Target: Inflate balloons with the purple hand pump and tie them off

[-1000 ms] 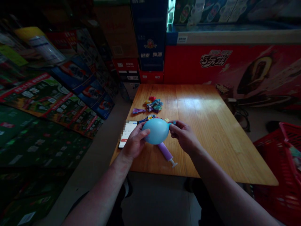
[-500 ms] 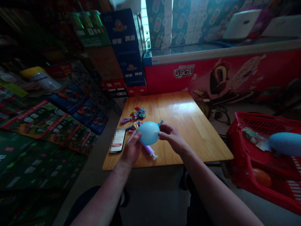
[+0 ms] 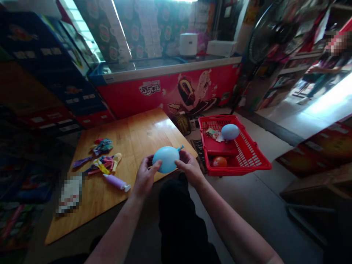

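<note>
Two hands hold one light blue balloon [image 3: 166, 159] above the near right corner of the table [image 3: 143, 132]. The left hand [image 3: 145, 178] cups its left side, the right hand [image 3: 188, 168] its right, fingers curled around it; the palms hide its underside. Its long axis runs left to right, the knotted neck pointing up and right. A purple pump [image 3: 116, 182] lies well left on the table. The red basket [image 3: 242, 154] stands apart on the floor to the right.
</note>
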`<state>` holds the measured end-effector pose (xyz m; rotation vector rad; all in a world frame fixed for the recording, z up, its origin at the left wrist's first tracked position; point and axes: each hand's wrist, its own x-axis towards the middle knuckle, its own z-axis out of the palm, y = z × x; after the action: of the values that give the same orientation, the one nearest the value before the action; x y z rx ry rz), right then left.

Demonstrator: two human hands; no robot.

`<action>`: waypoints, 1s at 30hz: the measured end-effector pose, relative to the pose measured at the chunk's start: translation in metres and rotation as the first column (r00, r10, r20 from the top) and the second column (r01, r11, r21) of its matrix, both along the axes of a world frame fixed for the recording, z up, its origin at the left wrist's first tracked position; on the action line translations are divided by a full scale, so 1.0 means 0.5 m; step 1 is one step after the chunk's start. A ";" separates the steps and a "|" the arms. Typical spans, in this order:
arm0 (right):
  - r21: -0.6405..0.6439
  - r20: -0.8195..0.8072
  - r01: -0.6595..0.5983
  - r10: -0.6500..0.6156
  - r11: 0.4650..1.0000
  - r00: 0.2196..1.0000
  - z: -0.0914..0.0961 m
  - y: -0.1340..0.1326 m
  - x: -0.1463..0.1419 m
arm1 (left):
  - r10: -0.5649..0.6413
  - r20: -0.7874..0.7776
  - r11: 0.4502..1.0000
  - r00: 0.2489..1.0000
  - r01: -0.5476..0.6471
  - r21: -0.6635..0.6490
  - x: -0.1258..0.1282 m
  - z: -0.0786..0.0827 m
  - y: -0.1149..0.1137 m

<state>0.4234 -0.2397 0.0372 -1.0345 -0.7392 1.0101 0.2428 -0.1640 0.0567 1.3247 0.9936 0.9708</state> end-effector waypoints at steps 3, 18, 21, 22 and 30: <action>-0.028 -0.046 0.125 -0.126 0.992 0.991 0.008 -0.054 0.088 | -0.086 -0.067 0.995 0.994 0.089 0.052 0.100 0.017 -0.021; -0.183 0.075 0.665 -0.664 0.724 0.744 0.010 -0.247 0.407 | -0.445 0.117 0.891 0.888 0.453 -0.047 0.467 0.014 -0.164; -0.193 0.116 0.689 -0.682 0.698 0.723 0.002 -0.262 0.416 | -0.447 0.123 0.885 0.886 0.458 -0.081 0.470 0.013 -0.174; -0.199 0.133 0.694 -0.682 0.692 0.719 -0.001 -0.267 0.413 | -0.439 0.113 0.891 0.891 0.448 -0.076 0.466 0.013 -0.175; -0.213 0.285 0.643 -0.583 0.735 0.761 -0.008 -0.297 0.292 | -0.383 0.063 0.923 0.921 0.385 -0.019 0.329 0.039 -0.195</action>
<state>0.5694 -0.3884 0.0334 -1.5386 -0.3446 0.4339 0.4073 -0.2616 0.0761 1.3918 0.6645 0.6855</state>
